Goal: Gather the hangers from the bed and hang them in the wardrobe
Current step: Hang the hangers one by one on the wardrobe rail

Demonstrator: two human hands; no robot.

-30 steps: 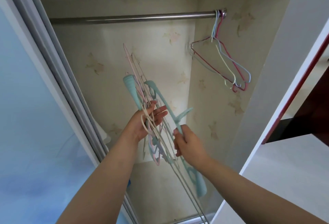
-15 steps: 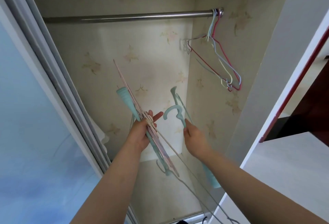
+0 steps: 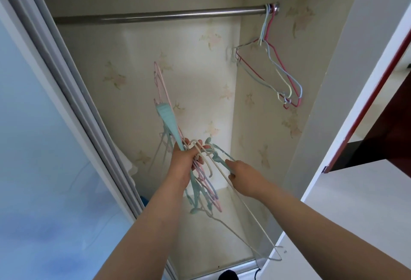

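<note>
On the far left I see the sliding door pushed aside with its grey track edge, and the wardrobe open in front of me with its papered back wall. My left hand sits low in the middle of the opening, fingers curled tight round a bundle of hangers: pink, teal and cream ones fanned up and down through my fist, their hooks gathered near my fingers. Just to the right, my right hand pinches one teal hanger at the edge of that bundle, thumb and fingers closed on it, so I judge I am teasing a single one loose. A thin cream wire hanger trails down from the bundle toward the wardrobe floor; I cannot tell which hand really carries it. Above runs the metal rail, bare along most of its length. At its far right end a few wire hangers, red, blue and pale, already hang against the side wall. By my reckoning the gathering is done, since the bed is out of view and the lot is in my grip, and the hanging is only begun: a few are up, and the whole bundle is left to go on the rail one at a time.
</note>
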